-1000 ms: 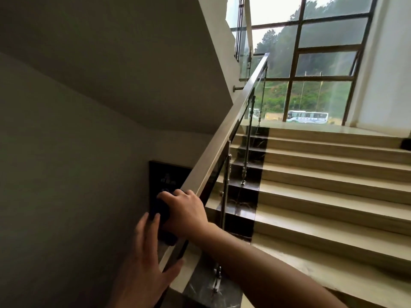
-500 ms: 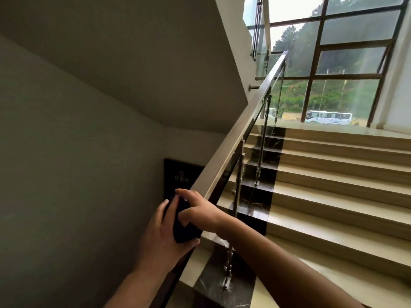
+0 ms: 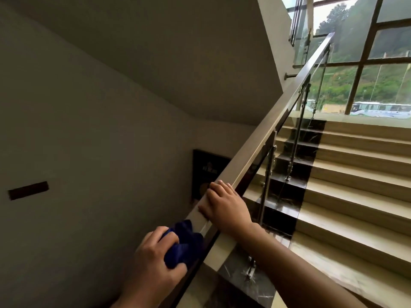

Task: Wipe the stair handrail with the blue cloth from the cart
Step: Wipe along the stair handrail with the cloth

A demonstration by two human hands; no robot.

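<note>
1. The left hand [image 3: 153, 261] grips the bunched blue cloth [image 3: 185, 243], fingers curled round it, against the handrail [image 3: 262, 138] low down.
2. The right hand [image 3: 224, 205] rests flat on the rail just above the cloth, fingers relaxed and holding nothing.
3. Stairs [image 3: 355, 174] rise to a window [image 3: 367, 63].

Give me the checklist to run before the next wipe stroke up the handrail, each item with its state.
1. Blue cloth bunched in the left hand grip: ok.
2. Cloth pressed against the handrail: cannot tell; it sits at the rail's left edge.
3. Stroke path just above the cloth free: not ok; the right hand rests on the rail there.
4. Rail beyond the right hand bare up to the landing: ok.
5. Dirt left on the rail: cannot tell.
</note>
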